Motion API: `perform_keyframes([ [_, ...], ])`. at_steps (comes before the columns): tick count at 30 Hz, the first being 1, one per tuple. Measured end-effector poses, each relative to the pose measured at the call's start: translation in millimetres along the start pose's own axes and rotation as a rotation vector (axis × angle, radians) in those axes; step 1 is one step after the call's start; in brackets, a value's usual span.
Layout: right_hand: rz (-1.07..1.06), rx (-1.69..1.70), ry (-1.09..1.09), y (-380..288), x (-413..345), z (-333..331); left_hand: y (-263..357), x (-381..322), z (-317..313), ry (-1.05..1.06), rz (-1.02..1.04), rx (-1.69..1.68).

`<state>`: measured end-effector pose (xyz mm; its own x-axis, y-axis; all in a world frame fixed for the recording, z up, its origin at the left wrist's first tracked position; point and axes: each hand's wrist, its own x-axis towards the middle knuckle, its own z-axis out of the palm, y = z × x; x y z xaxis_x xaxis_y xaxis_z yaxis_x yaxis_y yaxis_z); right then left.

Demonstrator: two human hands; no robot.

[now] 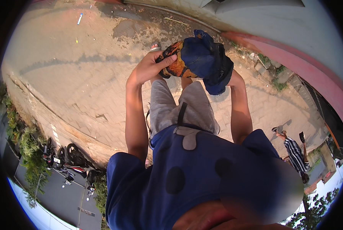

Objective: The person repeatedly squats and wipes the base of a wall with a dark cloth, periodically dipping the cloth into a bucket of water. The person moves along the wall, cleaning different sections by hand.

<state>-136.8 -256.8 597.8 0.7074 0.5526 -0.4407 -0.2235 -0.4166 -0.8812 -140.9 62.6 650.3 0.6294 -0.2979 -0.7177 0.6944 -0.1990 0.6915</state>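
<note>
A bunched dark blue cloth item [198, 57] with an orange-and-black patterned part is held up in front of my legs, between both hands. My left hand [151, 66] grips its patterned end, thumb lying on top. At the other end, my right hand [234, 78] is behind the folds; its fingers are hidden, but the cloth is held up there. Some edges of the fabric look black and crumpled. Whether it is a garment or a cap, I cannot tell.
Paving [102, 86] lies underfoot. A pink-and-grey wall [297, 51] curves along the upper right. Parked motorbikes [76, 161] and plants [30, 143] are at lower left. A person in striped clothes [295, 152] walks at the right. A small blue-and-white object [79, 19] lies on the ground.
</note>
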Motion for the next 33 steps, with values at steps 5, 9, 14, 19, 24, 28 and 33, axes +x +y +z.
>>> perform_keyframes([
  [5,-0.431,-0.168,0.398,-5.1,3.6,15.7,35.5,-57.4,27.3,0.089,0.434,-0.176],
  [9,-0.542,0.031,0.487,-14.9,44.5,40.9,54.1,-93.6,20.2,-0.049,0.399,-0.019],
  [14,-0.165,1.182,0.065,-34.0,84.2,39.1,53.5,-113.9,-11.4,-0.096,0.597,-0.083],
  [19,-0.02,0.645,-0.15,-56.0,95.8,50.2,44.3,-110.5,-18.9,0.158,0.393,0.042],
  [24,0.13,0.209,-0.512,-60.7,126.3,77.0,34.6,-112.6,-22.4,0.197,0.242,-0.005],
  [28,0.167,1.033,-0.151,-30.2,123.2,69.7,26.0,-121.1,-28.7,0.375,0.318,-0.178],
  [33,-0.132,1.97,-0.274,9.5,110.6,60.3,3.0,-98.2,-36.5,0.499,0.294,-0.53],
])
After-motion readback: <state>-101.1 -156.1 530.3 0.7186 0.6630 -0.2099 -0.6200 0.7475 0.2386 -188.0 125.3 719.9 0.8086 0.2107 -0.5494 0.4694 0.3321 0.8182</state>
